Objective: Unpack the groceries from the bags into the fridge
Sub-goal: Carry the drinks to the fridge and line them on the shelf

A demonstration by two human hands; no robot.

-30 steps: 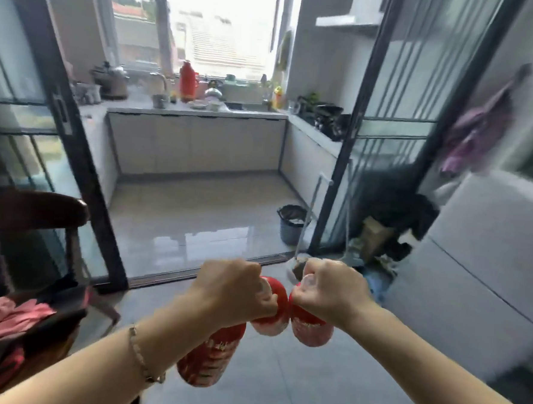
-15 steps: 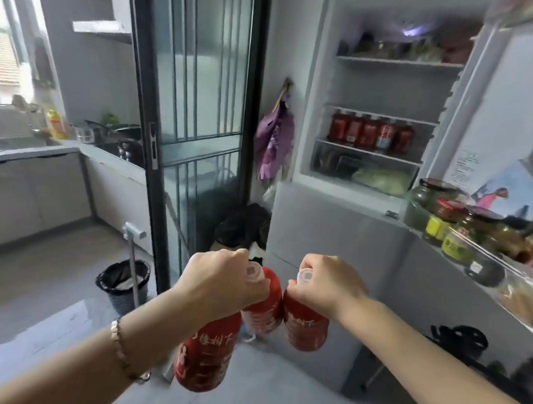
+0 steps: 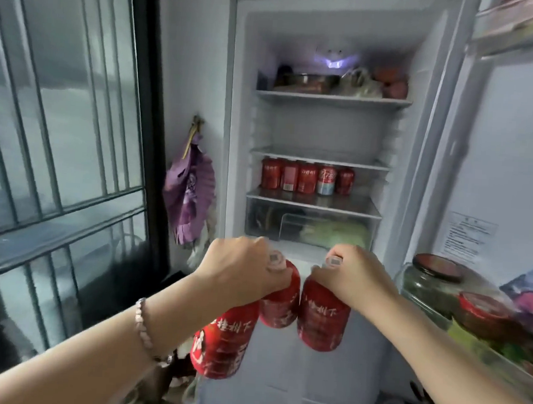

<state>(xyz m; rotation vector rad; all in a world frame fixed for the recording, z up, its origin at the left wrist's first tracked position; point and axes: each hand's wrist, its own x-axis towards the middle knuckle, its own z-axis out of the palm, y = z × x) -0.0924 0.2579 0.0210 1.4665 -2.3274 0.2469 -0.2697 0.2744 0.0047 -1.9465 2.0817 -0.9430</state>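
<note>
Gripping: left hand (image 3: 242, 269) clasps two bottles (image 3: 224, 343), right hand (image 3: 354, 276) one.
Can shelf (image 3: 315, 201): load singly (front looks free).

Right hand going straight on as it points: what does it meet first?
Probably the front of the clear crisper drawer, directly beyond the right hand; depth is hard to judge.

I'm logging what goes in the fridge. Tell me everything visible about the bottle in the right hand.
A red bottle with white lettering and a pale cap bearing a dark printed code. The right hand grips its neck; it hangs slightly tilted before the open fridge, close beside another red bottle in the left hand.
</note>
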